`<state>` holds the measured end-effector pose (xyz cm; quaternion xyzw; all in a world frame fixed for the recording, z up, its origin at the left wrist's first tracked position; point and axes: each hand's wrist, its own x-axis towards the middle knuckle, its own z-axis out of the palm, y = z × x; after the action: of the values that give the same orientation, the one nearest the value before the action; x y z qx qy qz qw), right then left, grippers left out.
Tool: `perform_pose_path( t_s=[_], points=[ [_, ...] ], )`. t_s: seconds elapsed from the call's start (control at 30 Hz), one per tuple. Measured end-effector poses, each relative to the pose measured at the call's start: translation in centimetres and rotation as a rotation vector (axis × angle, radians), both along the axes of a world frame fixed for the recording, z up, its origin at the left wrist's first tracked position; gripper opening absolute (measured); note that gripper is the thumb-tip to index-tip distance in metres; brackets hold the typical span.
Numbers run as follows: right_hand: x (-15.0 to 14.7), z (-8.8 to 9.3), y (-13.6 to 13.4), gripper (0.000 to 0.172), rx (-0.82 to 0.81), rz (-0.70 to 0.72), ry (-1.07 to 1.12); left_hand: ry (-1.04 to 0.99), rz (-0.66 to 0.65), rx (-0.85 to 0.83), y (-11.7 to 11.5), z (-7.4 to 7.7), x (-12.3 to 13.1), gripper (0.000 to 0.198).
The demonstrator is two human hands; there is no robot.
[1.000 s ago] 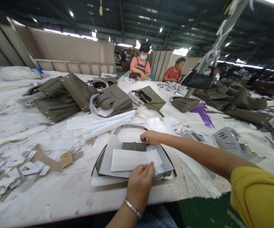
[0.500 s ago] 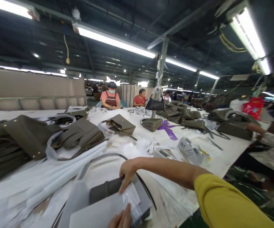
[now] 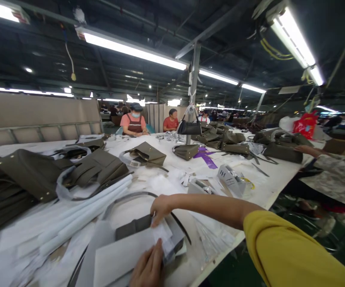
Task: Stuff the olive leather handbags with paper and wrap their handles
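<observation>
An olive-grey bag [image 3: 133, 226] lies flat in front of me, mostly covered by white paper sheets [image 3: 121, 257] and a thin clear wrap [image 3: 164, 235]. My right hand [image 3: 159, 208] reaches across from the right in a yellow sleeve and pinches the far edge of the wrap where it meets the bag. My left hand [image 3: 146, 267] rests at the bottom edge, fingers pressed down on the near side of the paper and wrap. A dark strap [image 3: 130, 197] curves round the bag.
Olive bags are piled at the left [image 3: 25, 179] and scattered down the long white table [image 3: 268, 187]. White paper rolls [image 3: 85, 211] lie beside the bag. Two seated people work at the far end [image 3: 133, 123]; another person's arm [image 3: 318, 157] reaches in at the right.
The view has swung up and right, away from the table top. My right hand has shifted from the bag's top edge to pinching the wrap. My left hand stays on the paper.
</observation>
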<state>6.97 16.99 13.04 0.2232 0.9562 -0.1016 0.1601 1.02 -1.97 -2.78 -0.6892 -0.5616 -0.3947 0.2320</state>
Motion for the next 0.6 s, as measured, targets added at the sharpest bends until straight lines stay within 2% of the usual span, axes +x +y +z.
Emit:
perform_pose_path(
  t_s=[0.07,0.17,0.27,0.33,0.4,0.5,0.6],
  points=[
    [1.8,0.3,-1.8,0.034,0.088,-0.031,0.174,-0.056,0.027,-0.134,-0.9,1.3,0.4,0.066],
    [5.5,-0.8,-4.2,0.034,0.072,-0.011,0.356,-0.092,0.027,-0.262,-1.6,2.9,0.8,0.055],
    [9.1,-3.6,-5.9,0.044,0.138,0.087,0.577,-0.099,0.018,-0.299,-1.5,3.2,1.0,0.045],
    [10.7,-6.0,-7.0,0.061,0.188,0.128,0.568,-0.098,0.006,-0.295,-1.5,3.0,1.0,0.041],
    [11.5,-7.9,-7.9,0.070,0.225,0.160,0.519,-0.100,-0.010,-0.293,-1.5,2.9,1.0,0.041],
    [11.9,-8.8,-9.0,0.061,0.282,0.190,0.532,-0.114,-0.013,-0.293,-1.6,2.9,1.0,0.043],
    [11.9,-7.9,-9.6,0.043,0.287,0.179,0.593,-0.116,-0.006,-0.312,-1.6,3.0,1.0,0.040]
  ],
)
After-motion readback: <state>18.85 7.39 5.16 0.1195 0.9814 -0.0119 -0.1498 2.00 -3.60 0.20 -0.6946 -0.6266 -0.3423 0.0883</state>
